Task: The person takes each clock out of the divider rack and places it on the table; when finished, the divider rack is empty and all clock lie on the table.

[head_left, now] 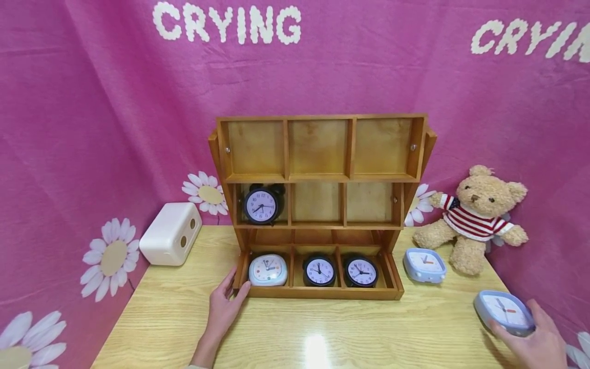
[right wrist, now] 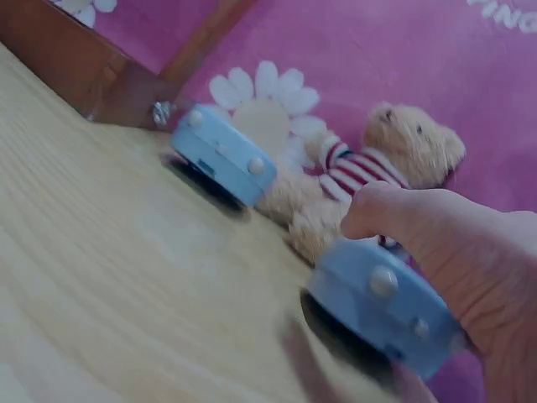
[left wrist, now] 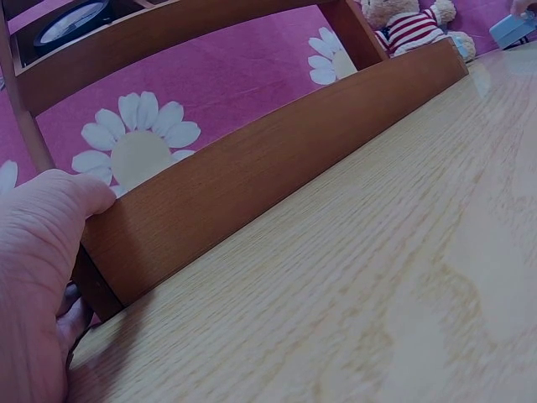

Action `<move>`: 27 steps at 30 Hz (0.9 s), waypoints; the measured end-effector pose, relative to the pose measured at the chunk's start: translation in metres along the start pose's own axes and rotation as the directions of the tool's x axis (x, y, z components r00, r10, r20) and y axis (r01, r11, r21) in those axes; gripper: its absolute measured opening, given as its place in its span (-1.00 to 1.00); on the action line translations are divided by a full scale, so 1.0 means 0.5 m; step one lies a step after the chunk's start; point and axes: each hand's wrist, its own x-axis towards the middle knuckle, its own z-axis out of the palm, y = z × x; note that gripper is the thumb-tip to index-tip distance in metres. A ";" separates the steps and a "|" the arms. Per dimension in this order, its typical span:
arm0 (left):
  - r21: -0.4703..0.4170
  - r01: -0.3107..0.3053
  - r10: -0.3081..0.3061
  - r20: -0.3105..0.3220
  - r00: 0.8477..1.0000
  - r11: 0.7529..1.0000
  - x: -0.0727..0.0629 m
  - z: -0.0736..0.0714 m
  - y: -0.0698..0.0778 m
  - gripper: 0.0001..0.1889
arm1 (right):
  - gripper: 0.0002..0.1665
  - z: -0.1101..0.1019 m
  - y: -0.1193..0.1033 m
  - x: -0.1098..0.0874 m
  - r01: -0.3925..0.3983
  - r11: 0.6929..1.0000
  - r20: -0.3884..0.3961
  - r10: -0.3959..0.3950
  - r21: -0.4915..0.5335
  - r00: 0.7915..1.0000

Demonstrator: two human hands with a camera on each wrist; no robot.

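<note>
A fluffy tan teddy bear (head_left: pixel 475 205) sits at the back of the table (head_left: pixel 332 325), on the right side. It wears a stripy red and white shirt (head_left: pixel 472 225). Over on the left is a white box (head_left: pixel 162 237) with two round brown spots (head_left: pixel 184 241). A big pink cloth (head_left: pixel 359 66) hangs behind. It has white daisies (head_left: pixel 114 258) with yellowish middles, and bumpy white letters (head_left: pixel 241 24) up high that spell CRYING. The table is pale wood with a bright shiny patch (head_left: pixel 316 352)
</note>
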 end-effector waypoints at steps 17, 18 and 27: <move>0.017 0.003 -0.003 -0.010 1.000 1.000 0.000 0.003 0.003 -0.30 | 0.16 0.040 -0.293 -0.021 0.402 0.800 -0.217 -0.339 0.445 0.915; 0.017 0.002 -0.002 -0.010 1.000 1.000 0.000 0.003 0.003 -0.30 | 0.17 0.046 -0.306 -0.022 0.405 0.793 -0.202 -0.351 0.456 0.914; 0.022 -0.008 0.009 -0.010 1.000 1.000 0.000 0.002 0.001 -0.30 | 0.18 0.080 -0.385 -0.018 0.450 0.728 -0.150 -0.441 0.516 0.885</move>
